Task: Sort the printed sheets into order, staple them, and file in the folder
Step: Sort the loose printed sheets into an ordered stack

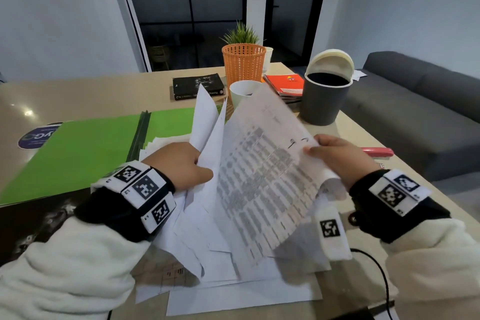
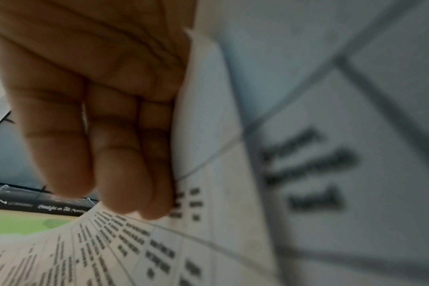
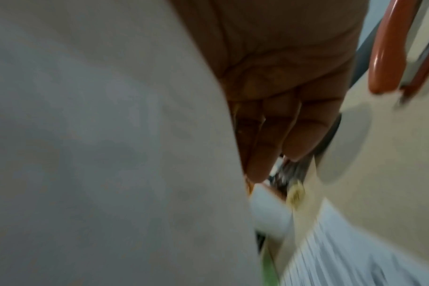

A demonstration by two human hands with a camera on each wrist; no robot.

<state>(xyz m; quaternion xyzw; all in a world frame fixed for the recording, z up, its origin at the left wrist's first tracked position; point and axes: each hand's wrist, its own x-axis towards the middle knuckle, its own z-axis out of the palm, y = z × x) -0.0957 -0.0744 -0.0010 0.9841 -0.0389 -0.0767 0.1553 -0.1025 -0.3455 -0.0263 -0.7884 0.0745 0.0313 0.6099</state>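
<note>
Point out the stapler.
Head view: the red stapler lies on the table's right side, just beyond the right hand, in front of the dark bin.

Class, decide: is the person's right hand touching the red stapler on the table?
Apart. The head view shows the right hand gripping the lifted printed sheet, while the red stapler lies on the beige table behind it.

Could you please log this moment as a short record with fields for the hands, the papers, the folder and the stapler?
left hand: holds several upright sheets
right hand: pinches the edge of a lifted printed sheet
loose pile: spread on the table, unstapled
green folder: lies open, left of the papers
red stapler: on the table beyond the right hand, untouched
stage: sorting
</note>
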